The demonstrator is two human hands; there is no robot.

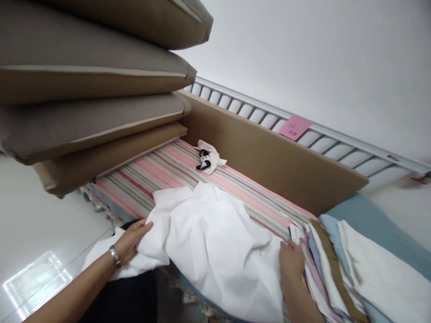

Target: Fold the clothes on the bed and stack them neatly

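Note:
A loose, creased white shirt [208, 242] lies spread over the front of a striped mattress [141, 175], its near part hanging past the edge. My left hand [133, 235], with a metal bracelet at the wrist, grips the shirt's left side between thumb and fingers. White cloth also trails below that wrist over my dark-clothed lap. On the other side, my right hand [291, 260] is closed on the shirt's right edge; its fingertips are partly hidden. Just right of it sits a row of folded clothes [323, 255] in white, mauve, brown and light blue.
Thick brown cushions [101, 80] are stacked at the left. A small crumpled white-and-black cloth [209, 158] lies farther back. A brown board [262, 152] leans along a white slatted rail [242, 101] bearing a pink note [295, 127]. Tiled floor [43, 224] shows at left.

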